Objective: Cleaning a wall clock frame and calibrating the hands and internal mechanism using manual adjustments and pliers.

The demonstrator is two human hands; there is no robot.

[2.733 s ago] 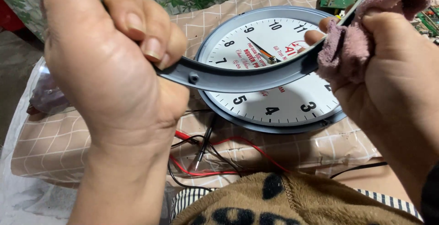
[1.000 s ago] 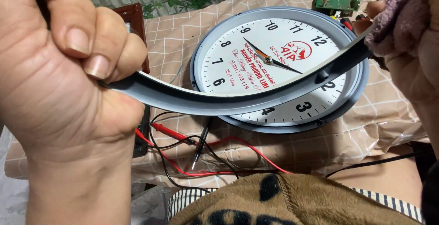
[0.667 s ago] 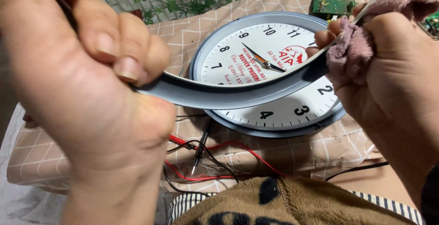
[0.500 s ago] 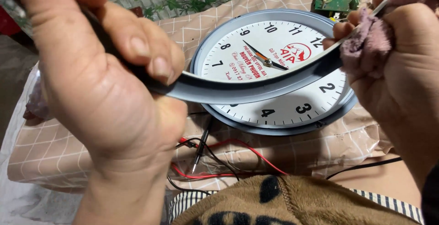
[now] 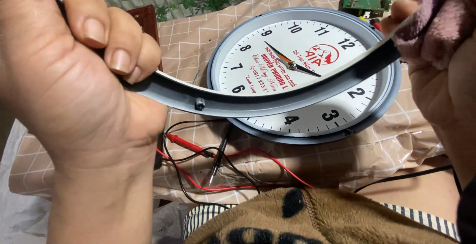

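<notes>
While the left hand (image 5: pixel 74 90) clamps the grey clock rim (image 5: pixel 238 106) & the right hand (image 5: pixel 441 70) pinches its far end w/ a pink cloth (image 5: pixel 436 30), the round clock (image 5: pixel 302 75), white-faced w/ a red logo, lies below on the checked cloth (image 5: pixel 198 40).

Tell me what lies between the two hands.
In the head view, the grey clock frame ring spans from left hand to right hand, crossing above the wall clock.

View: 1 camera, worn on the head.
Facing: steeply down and forward, over the person's lap to the bench (image 5: pixel 347 159).
Nearness: very close; the left hand (image 5: pixel 74 80) fills the left side, the right hand (image 5: pixel 441 75) is cut by the right edge.
Shared: none, single view.
</notes>
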